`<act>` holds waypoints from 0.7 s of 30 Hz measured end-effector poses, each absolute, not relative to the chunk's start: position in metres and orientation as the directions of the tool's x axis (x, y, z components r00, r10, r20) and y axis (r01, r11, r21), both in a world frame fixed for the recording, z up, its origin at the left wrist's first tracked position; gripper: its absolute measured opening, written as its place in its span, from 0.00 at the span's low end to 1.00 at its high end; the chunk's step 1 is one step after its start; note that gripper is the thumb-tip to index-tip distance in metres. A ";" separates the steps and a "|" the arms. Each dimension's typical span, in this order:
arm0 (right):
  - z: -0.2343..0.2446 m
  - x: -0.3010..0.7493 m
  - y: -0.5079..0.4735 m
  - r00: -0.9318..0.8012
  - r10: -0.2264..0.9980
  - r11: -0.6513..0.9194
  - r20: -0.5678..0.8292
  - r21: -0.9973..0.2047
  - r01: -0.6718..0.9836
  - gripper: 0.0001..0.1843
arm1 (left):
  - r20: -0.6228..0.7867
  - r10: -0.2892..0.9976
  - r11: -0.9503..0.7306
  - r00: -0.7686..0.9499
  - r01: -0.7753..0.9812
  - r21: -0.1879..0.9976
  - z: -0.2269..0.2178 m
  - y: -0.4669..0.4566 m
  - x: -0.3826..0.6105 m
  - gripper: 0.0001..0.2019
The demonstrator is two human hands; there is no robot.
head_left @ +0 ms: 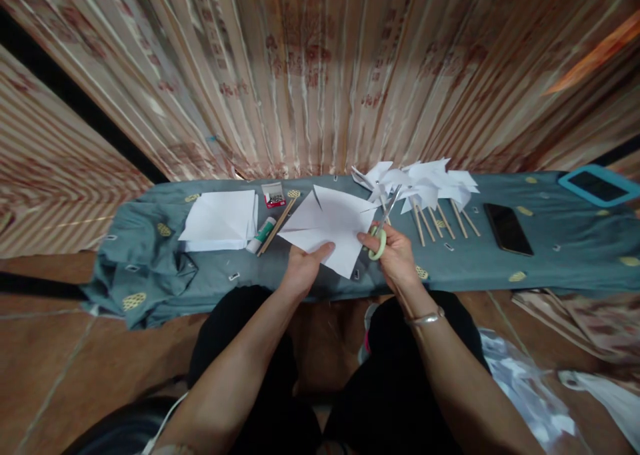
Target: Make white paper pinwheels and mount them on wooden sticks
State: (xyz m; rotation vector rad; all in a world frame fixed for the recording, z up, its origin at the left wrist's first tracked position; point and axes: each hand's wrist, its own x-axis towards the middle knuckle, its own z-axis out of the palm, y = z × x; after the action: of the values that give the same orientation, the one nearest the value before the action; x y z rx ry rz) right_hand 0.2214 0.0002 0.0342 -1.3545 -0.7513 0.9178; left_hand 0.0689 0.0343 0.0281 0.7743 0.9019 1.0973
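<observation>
A white square sheet of paper [333,221] with slits cut inward from its corners is pinched in my left hand [306,265], the thumb lying on top. My right hand [397,255] grips a pair of scissors with pale green handles [379,243], their blades pointing up and away from me. The right thumb also rests by the paper's right edge. Behind the scissors lie several white paper pinwheels [425,181] on wooden sticks. Left of the paper are loose wooden sticks [277,226], a glue stick [261,235] and a small red box of pins [273,195].
A stack of white paper [220,218] lies at the left of the cloth-covered bench [465,261]. To the right are a black phone [507,229] and a blue-framed tablet [600,185]. A curtain [300,75] hangs behind. A plastic bag with paper scraps [525,388] is on the floor.
</observation>
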 end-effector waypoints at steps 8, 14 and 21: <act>0.027 0.214 -0.023 0.043 0.978 -0.206 -0.204 -0.976 0.067 0.27 | 0.047 0.992 -0.067 -0.114 -0.177 0.982 0.030 0.061 0.043 0.21; 0.024 0.203 -0.037 -0.244 0.921 -0.246 -0.305 -0.938 0.245 0.25 | 0.106 0.986 -0.127 -0.128 -0.164 0.978 0.038 0.065 0.036 0.26; 0.028 0.200 -0.036 -0.273 0.914 -0.242 -0.299 -0.944 0.225 0.23 | 0.072 0.991 -0.090 -0.116 -0.157 0.983 0.036 0.063 0.039 0.30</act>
State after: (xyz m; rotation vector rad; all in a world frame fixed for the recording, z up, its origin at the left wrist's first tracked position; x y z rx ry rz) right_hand 0.2001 -0.0357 0.0278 -1.4015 -1.4403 1.5614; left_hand 0.0390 0.0627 0.0356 1.0919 1.1264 1.4229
